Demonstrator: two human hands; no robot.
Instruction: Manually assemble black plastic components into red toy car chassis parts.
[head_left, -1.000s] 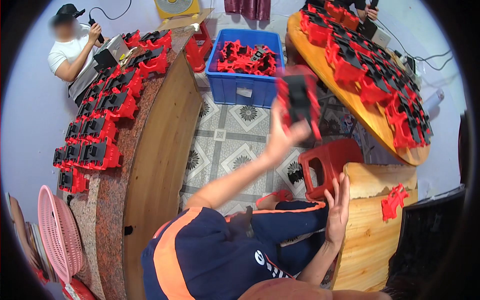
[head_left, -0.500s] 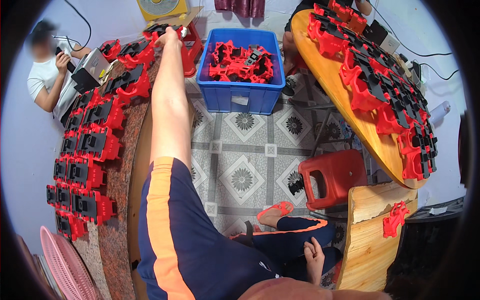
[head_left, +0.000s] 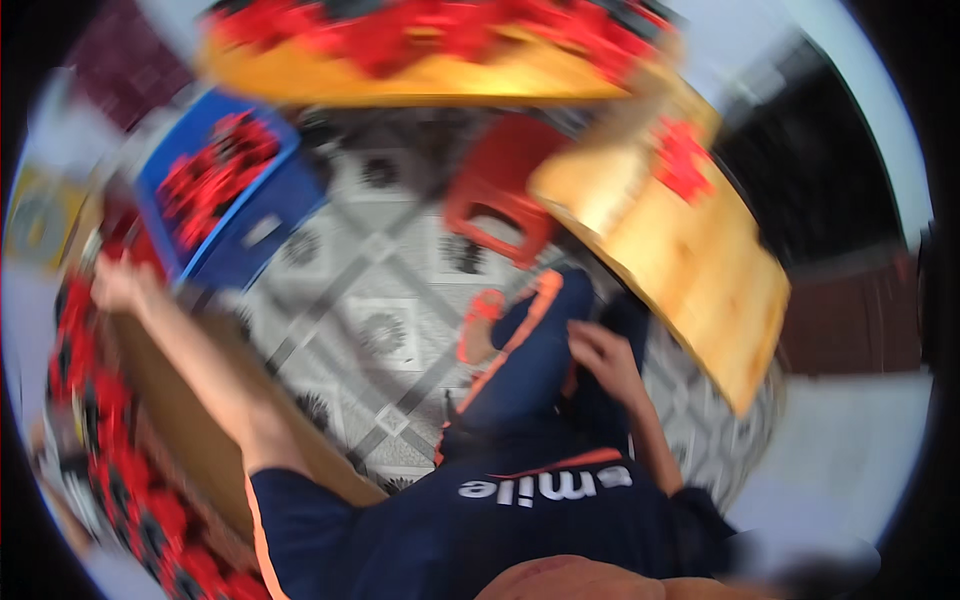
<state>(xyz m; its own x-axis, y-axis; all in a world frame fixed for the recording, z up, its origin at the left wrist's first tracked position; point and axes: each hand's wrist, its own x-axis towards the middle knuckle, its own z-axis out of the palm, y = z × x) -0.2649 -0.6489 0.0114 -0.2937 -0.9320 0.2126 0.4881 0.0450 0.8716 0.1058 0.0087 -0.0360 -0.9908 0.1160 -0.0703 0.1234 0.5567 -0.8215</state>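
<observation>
My left arm stretches out to the far left, and my left hand is at the far end of the left table, beside red and black plastic parts. Motion smears its fingers, so I cannot tell whether they grip a part. My right hand hovers over or rests on my right thigh, fingers loosely stretched and nothing visible in them. To the right, a single red plastic part lies on a light wooden board.
A blue bin full of red parts stands on the tiled floor at far left. A red stool is ahead, below a wooden table crowded with red and black parts. A dark panel is at right.
My view has swung sharply to the right, so the bin and left table now appear farther left and the wooden board nearer the middle. My right hand remains near my thigh.
</observation>
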